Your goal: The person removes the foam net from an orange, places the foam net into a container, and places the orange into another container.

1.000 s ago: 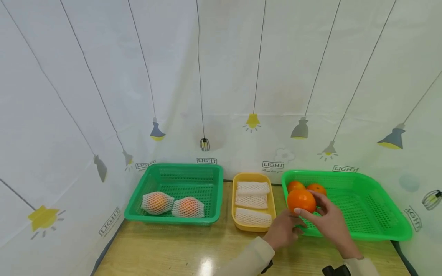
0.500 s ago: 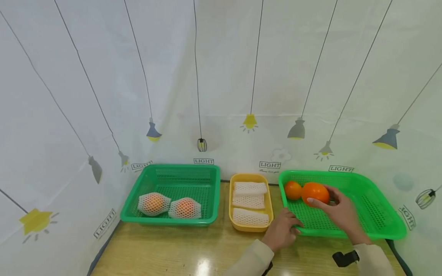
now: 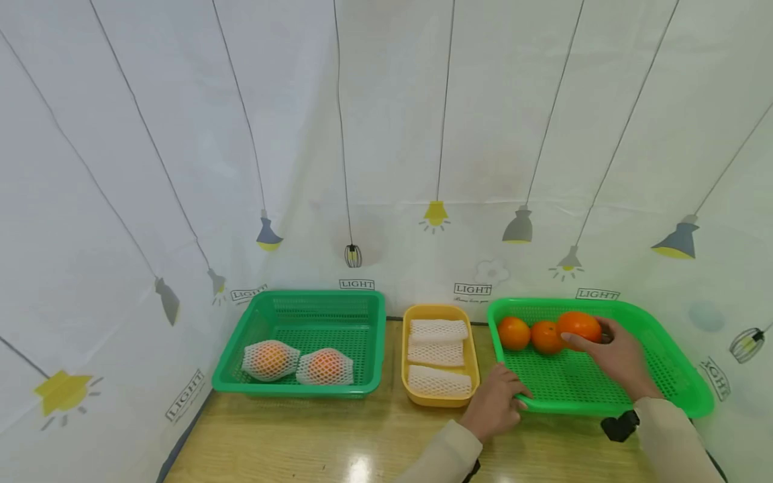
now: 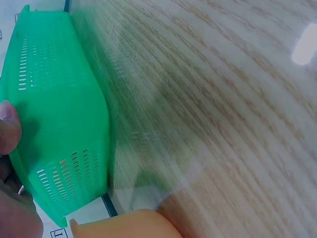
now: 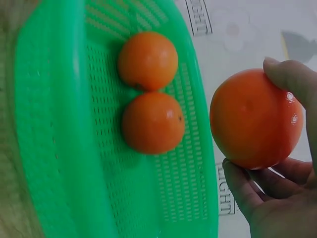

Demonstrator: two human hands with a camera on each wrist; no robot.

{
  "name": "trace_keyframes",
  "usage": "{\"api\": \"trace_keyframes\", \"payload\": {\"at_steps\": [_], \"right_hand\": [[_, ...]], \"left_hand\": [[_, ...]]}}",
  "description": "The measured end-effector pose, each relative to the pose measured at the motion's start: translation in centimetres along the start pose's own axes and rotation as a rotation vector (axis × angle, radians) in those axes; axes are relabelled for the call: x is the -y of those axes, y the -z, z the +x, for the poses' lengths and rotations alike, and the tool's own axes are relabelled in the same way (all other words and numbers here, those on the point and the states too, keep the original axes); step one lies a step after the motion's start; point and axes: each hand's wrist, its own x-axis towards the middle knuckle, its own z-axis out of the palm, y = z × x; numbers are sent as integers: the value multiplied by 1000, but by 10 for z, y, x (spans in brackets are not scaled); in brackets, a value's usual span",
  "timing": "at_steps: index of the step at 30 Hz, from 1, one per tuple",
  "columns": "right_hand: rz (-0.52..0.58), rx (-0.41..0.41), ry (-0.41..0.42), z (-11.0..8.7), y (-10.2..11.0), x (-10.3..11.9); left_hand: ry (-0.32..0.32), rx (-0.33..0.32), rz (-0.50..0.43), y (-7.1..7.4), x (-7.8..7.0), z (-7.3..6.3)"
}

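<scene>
My right hand point(image 3: 622, 355) holds an orange point(image 5: 256, 119) between thumb and fingers, raised above the bright green basket point(image 3: 580, 406). In the right wrist view the fruit looks round, smooth and glossy. Two more oranges, a left one point(image 3: 514, 333) and a right one point(image 3: 546, 337), lie side by side at the basket's left end. My left hand point(image 3: 496, 401) grips the basket's near left corner. The left wrist view has its thumb point(image 4: 9, 128) against the basket's outer wall; the other fingers are partly out of view.
Left of the basket stands a yellow tray point(image 3: 412, 396) with white foam net sleeves point(image 3: 439, 380). A darker green basket point(image 3: 302, 390) at the left holds two net-wrapped fruits point(image 3: 326, 367). All stand on a wooden table point(image 3: 290, 436) before a lamp-patterned wall covering point(image 3: 386, 168).
The right hand has carried its orange from the basket's left end to the right and slightly up, uncovering the second orange. The left hand has come to grip the basket's rim.
</scene>
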Motion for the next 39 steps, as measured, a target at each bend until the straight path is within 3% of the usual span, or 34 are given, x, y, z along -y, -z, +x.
{"api": "trace_keyframes", "payload": {"at_steps": [14, 21, 28, 39], "right_hand": [[-73, 94, -104, 49, 16, -41], [-183, 208, -164, 68, 19, -67], [-234, 329, -205, 87, 19, -78], [-256, 322, -192, 111, -3, -90]], "left_hand": [[2, -19, 15, 3, 4, -1], [-13, -11, 38, 0, 1, -1], [-3, 19, 48, 1, 1, 2], [39, 62, 19, 4, 0, 2]]}}
